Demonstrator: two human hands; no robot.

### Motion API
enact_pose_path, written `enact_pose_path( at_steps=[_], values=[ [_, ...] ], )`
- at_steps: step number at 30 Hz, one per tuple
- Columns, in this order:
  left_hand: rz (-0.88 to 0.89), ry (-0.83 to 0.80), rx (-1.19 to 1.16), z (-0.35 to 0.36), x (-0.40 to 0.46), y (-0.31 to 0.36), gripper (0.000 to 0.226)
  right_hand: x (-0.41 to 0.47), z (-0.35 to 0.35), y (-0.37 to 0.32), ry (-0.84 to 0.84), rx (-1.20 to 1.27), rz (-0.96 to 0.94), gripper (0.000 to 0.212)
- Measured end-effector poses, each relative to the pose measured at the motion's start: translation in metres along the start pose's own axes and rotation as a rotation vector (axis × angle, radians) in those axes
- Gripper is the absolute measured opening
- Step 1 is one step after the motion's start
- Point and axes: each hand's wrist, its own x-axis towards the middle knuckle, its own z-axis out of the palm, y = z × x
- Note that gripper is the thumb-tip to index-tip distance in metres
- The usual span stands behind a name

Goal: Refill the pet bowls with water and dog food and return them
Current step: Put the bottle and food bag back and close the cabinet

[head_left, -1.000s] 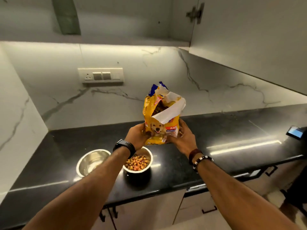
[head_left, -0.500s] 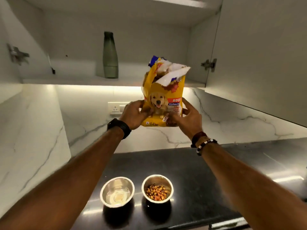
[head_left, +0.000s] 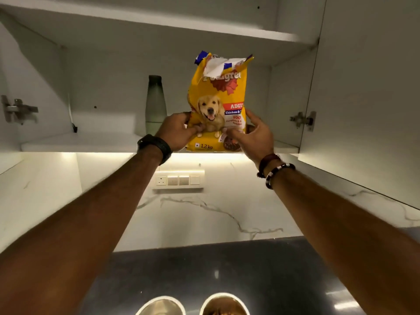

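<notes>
A yellow dog food bag [head_left: 218,94] with a torn-open top and a dog's picture stands upright at the front edge of the open cabinet's lower shelf [head_left: 79,142]. My left hand [head_left: 179,130] grips the bag's lower left side. Around its lower right side curls my right hand [head_left: 254,133]. Two steel bowls sit on the black counter at the frame's bottom edge: the left bowl [head_left: 159,306] and the right bowl [head_left: 223,305], which shows brown kibble. Both are cut off by the frame.
A grey-green bottle [head_left: 155,103] stands on the shelf just left of the bag. The open cabinet door [head_left: 368,87] hangs at the right, its hinge [head_left: 302,120] beside the bag. A switch plate [head_left: 178,179] is on the marble wall above the black counter [head_left: 204,269].
Both hands have lifted the bag from above the counter up to the cabinet shelf. The view has tilted upward, so the bowls have slid to the bottom edge.
</notes>
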Motion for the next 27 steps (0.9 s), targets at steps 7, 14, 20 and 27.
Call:
enact_pose_path(
  at_steps=[7,14,20,27],
  values=[
    [-0.045,0.010,0.032,0.015,0.067,-0.024,0.035,0.066,0.019,0.041,-0.014,0.053,0.015,0.064],
    [-0.129,-0.017,0.096,0.043,0.111,-0.050,0.031,0.110,0.037,0.091,-0.082,0.080,0.043,0.064],
    [-0.217,-0.074,0.205,0.054,0.139,-0.081,0.030,0.139,0.057,0.117,-0.169,0.056,0.145,0.066],
    [-0.262,-0.081,0.206,0.059,0.150,-0.090,0.037,0.160,0.063,0.121,-0.218,0.004,0.237,0.079]
  ],
)
